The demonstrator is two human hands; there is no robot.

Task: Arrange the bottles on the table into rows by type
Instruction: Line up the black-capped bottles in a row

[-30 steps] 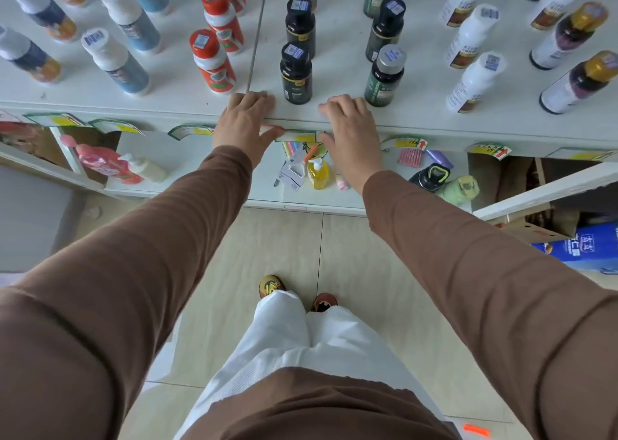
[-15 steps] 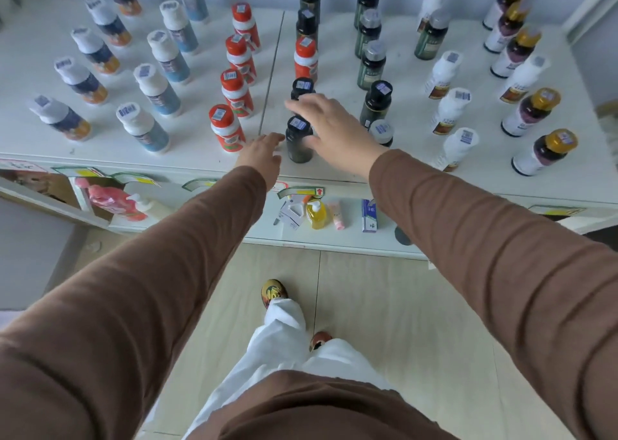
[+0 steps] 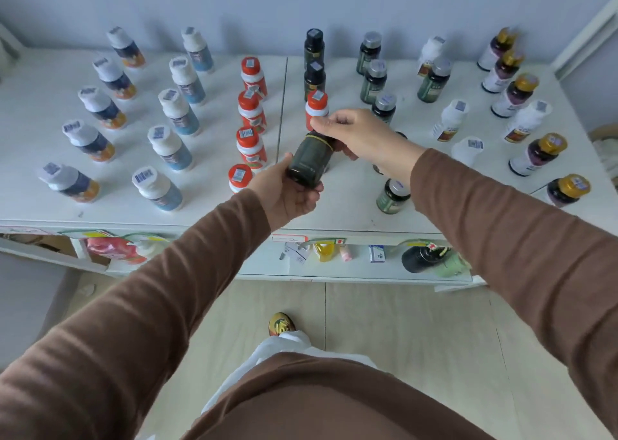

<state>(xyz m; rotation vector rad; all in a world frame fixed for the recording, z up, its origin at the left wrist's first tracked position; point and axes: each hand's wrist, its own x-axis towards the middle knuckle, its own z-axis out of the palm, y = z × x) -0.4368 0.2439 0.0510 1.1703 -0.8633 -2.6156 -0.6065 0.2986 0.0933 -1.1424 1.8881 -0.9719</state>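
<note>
- Dark bottle (image 3: 310,160) is off the counter (image 3: 351,202), tilted, held between both hands above the front middle of the surface.
- Left hand (image 3: 287,195): grip curled round the bottle's base end, fingers wrapped under it.
- Right hand (image 3: 359,135): grip closed on the bottle's cap end; cap itself is hidden by the fingers.
- Red-capped bottle (image 3: 316,107) stands upright just behind the right hand, in line with two black-capped bottles (image 3: 313,47) further back.
- Column of red-capped bottles (image 3: 250,142) stands left of the held bottle; white-capped blue-label bottles (image 3: 170,145) further left.
- Green bottle with grey cap (image 3: 393,195) stands near the front edge, under the right forearm.
- Gold-capped bottles (image 3: 541,154) line the far right.
</note>
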